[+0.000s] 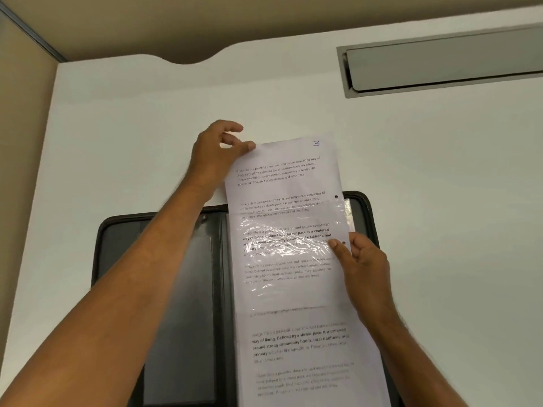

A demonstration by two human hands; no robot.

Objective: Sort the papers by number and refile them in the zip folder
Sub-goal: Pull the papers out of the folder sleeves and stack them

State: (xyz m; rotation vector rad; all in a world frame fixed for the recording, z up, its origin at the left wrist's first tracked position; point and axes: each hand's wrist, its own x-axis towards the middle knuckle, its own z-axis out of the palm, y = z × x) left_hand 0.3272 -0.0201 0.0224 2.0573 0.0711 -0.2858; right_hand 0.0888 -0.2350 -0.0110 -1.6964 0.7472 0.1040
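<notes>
A printed sheet marked "3" (286,183) is pinched at its top left corner by the left hand (217,151), thumb on top. The sheet's lower part is tucked inside a clear plastic sleeve (293,259), whose right edge is pinched by the right hand (364,265). An open black zip folder (182,274) is laid on the white table (440,201) beneath them

Zip folder (182,289) bottom beyond frame edge
</notes>
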